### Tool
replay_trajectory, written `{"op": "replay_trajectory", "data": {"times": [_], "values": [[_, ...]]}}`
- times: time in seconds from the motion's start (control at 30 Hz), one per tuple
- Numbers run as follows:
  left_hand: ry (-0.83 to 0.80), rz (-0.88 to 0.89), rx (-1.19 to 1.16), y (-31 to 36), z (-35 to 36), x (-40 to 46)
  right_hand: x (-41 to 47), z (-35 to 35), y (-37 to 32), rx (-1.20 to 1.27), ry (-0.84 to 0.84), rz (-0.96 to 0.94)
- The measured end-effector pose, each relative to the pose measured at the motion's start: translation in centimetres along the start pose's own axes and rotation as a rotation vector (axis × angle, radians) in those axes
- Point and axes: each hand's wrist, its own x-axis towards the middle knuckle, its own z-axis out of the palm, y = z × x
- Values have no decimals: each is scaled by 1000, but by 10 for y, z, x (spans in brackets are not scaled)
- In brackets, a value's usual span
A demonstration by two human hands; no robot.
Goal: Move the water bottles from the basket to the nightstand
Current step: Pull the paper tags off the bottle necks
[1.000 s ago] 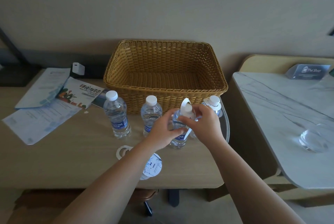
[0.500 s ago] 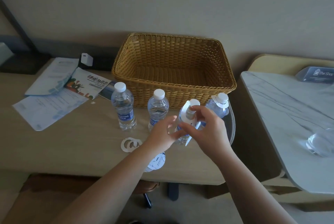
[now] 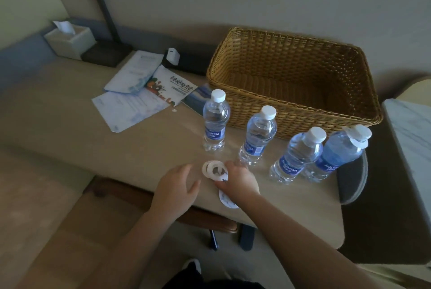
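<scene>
Along the table's right half, in front of the basket [image 3: 293, 83], four water bottles stand in a row running toward the right edge: first bottle [image 3: 214, 123], second bottle [image 3: 258, 136], third bottle [image 3: 297, 155], fourth bottle [image 3: 338, 153], the last with a paper tag round its neck. Basket looks emptied. All four are full and sealed: moderate weight, thin plastic that gives under squeeze, smooth and a bit slippery. Best hold is round the labelled mid-body or just under the cap shoulder.

Near the front edge, right hand [image 3: 238, 179] rests on white paper neck tags [image 3: 214, 169], fingers curled over them; whether it pinches one I cannot tell. Left hand [image 3: 177, 186] hovers just beside, fingers relaxed, holding nothing.
</scene>
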Motion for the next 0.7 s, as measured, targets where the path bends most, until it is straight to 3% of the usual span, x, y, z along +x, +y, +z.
{"op": "replay_trajectory", "data": {"times": [0.27,0.7], "values": [[14,45,-74,-2,-12,-6,6,10,9,-24,30,-37],[-170,413,-351,129,33,13,-73,-77,88,293,453,152]]}}
